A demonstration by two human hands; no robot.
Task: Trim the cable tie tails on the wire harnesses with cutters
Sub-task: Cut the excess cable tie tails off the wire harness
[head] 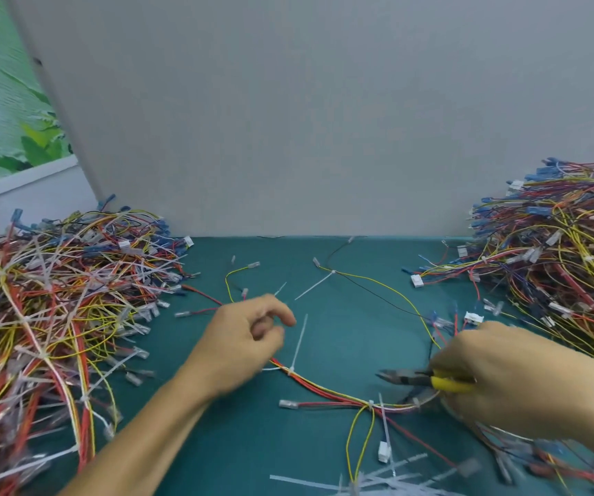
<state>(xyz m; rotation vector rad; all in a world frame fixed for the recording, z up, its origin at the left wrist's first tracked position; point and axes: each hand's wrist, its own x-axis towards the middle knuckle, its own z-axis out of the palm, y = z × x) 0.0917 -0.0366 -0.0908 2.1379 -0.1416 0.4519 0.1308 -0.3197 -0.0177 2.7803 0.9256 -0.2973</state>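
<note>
A person works at a teal mat point(345, 327), seen from above.

The left hand point(249, 338) hovers palm down, its fingers point(286, 317) loosely curled and motion-blurred. Nothing shows between thumb and forefinger. Wires run under the palm, and I cannot tell whether the hand holds them.

The right hand point(503, 377) is clenched around the yellow handles of the cutters point(431, 380). The dark cutter nose points away from these fingers, towards the left hand.

The wire harness point(327, 390), a bundle of red and yellow wires, lies on the mat between the two hands. It emerges from beneath the left fingers and curves to below the right fingers. Just beside the left fingertips, a white cable tie tail point(301, 340) stands up from the bundle, uncut. A second tie point(371, 404) sits below the cutter nose.

Beyond the left fingers' outer side lies a pile of harnesses point(55, 298) bristling with white tails. Past the right fingers sits another pile point(557, 263). White cut-off tails point(378, 481) lie nearer the person than both hands.
</note>
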